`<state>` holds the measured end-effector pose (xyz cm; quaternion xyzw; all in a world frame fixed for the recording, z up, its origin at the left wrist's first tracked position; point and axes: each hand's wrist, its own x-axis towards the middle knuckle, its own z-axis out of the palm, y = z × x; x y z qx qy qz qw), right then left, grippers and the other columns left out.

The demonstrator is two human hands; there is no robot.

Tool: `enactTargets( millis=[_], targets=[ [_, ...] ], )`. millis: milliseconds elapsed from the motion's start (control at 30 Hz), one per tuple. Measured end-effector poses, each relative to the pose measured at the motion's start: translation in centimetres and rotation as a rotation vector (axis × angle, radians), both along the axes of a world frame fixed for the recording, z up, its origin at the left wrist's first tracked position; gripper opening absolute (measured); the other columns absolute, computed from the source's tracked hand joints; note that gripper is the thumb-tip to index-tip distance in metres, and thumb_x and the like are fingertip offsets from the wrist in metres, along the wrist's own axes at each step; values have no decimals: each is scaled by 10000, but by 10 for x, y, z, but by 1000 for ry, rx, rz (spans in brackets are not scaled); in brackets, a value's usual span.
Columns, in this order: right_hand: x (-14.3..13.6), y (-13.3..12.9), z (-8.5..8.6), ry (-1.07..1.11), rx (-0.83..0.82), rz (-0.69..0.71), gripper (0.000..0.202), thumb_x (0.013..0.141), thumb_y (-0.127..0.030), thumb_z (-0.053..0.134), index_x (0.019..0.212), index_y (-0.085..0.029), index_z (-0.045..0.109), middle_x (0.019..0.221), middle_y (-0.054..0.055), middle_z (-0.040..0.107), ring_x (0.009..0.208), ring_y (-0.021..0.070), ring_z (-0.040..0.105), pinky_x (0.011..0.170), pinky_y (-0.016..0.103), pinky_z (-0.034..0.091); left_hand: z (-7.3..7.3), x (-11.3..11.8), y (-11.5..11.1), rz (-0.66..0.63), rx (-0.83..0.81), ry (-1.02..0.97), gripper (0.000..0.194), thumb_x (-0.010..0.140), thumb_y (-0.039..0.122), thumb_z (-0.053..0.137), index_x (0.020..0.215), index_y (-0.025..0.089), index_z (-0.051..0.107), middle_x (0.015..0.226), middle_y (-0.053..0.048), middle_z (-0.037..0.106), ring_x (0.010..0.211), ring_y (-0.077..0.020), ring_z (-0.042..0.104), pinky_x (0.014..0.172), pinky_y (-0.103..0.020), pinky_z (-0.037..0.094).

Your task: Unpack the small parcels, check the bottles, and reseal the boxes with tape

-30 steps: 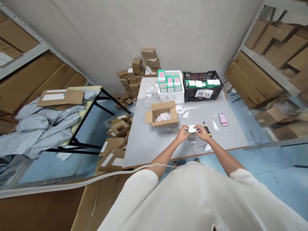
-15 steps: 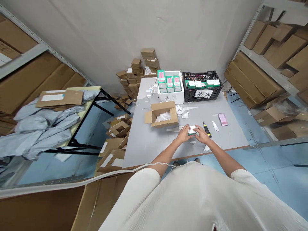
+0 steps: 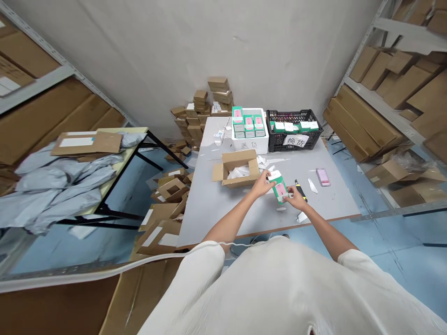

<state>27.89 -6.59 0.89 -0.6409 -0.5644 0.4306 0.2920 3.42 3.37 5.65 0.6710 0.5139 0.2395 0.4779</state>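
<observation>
Between both hands a small green product box (image 3: pixel 280 189) with a pink picture on its face is held tilted above the table. My left hand (image 3: pixel 264 184) grips its upper left end, where a white flap or paper (image 3: pixel 274 175) shows. My right hand (image 3: pixel 295 197) pinches the lower right edge. Just beyond the right hand lies a black and yellow box cutter (image 3: pixel 300 190). To the left of the hands stands an open cardboard box (image 3: pixel 240 179) with white wrapping (image 3: pixel 240 171) inside.
Behind are a white bin (image 3: pixel 250 145) and a black crate (image 3: pixel 295 141), both with green boxes. A phone-like pink item (image 3: pixel 323 177) and paper scraps (image 3: pixel 312 186) lie right on the grey table (image 3: pixel 216 209). Grey parcels (image 3: pixel 63 186) cover a side table; a white cable (image 3: pixel 139 261) crosses low left.
The green box has turned from end-on to showing its pink-pictured face. My hands have shifted apart, the left to its upper end and the right to its lower edge.
</observation>
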Motion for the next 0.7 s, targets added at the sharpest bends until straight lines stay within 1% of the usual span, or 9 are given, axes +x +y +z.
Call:
enactTargets(
  millis=[67, 133, 200, 267, 333, 400, 500, 600, 700],
  targets=[
    [-1, 9, 7, 93, -8, -25, 485, 777, -553, 779, 1092, -273, 539, 1341, 116, 703, 1232, 309, 692, 998, 497, 596, 16, -9, 17, 1, 3, -122, 379, 847, 343, 736, 1157, 267, 530, 1051, 12, 636, 848, -173, 591, 797, -302, 488],
    [-6, 19, 16, 182, -5, -17, 498, 763, -571, 803, 1047, -276, 520, 1335, 115, 708, 1241, 298, 688, 992, 478, 602, 29, -16, 30, 12, 29, -217, 362, 849, 335, 721, 1146, 262, 526, 1127, -5, 637, 958, -180, 623, 828, -288, 504],
    [-13, 28, 25, 237, 8, 12, 510, 735, -557, 840, 1017, -279, 518, 1298, 99, 718, 1236, 288, 691, 1018, 472, 596, 37, -24, 39, 32, 33, -291, 341, 854, 326, 714, 1129, 263, 522, 1173, -17, 635, 1020, -184, 639, 861, -288, 524],
    [-21, 34, 34, 259, 22, 22, 516, 696, -525, 874, 990, -279, 529, 1221, 68, 726, 1197, 277, 706, 1052, 474, 584, 41, -31, 44, 48, 20, -341, 324, 866, 324, 721, 1116, 265, 526, 1196, -29, 642, 1061, -192, 651, 889, -300, 545],
    [-32, 37, 41, 269, 31, -7, 515, 663, -504, 895, 958, -278, 540, 1138, 43, 727, 1139, 271, 720, 1054, 476, 583, 42, -38, 47, 77, 7, -361, 328, 875, 333, 750, 1119, 263, 542, 1219, -45, 659, 1097, -203, 662, 926, -322, 562],
    [-43, 38, 46, 273, 48, -80, 517, 643, -512, 909, 918, -275, 542, 1076, 33, 731, 1094, 270, 721, 1032, 472, 590, 41, -43, 49, 118, 4, -376, 381, 875, 361, 792, 1161, 258, 563, 1276, -71, 669, 1143, -218, 674, 978, -353, 573],
    [-62, 41, 55, 309, 75, -224, 552, 611, -540, 941, 879, -267, 544, 1007, 30, 737, 1024, 255, 711, 972, 439, 601, 39, -46, 49, 168, 16, -450, 575, 866, 416, 847, 1326, 250, 546, 1446, -131, 626, 1247, -253, 677, 1042, -400, 583],
    [-80, 52, 64, 396, 55, -331, 588, 576, -532, 981, 892, -252, 571, 902, -6, 715, 904, 209, 700, 861, 374, 616, 35, -42, 42, 218, 61, -501, 748, 888, 446, 845, 1506, 264, 464, 1577, -166, 555, 1367, -286, 639, 1099, -437, 574],
    [-94, 73, 74, 520, -2, -410, 603, 575, -502, 1002, 904, -251, 563, 817, -43, 690, 813, 175, 703, 773, 332, 635, 30, -37, 29, 237, 94, -450, 729, 946, 431, 785, 1574, 274, 448, 1568, -161, 578, 1398, -296, 624, 1132, -473, 563]
  ],
)
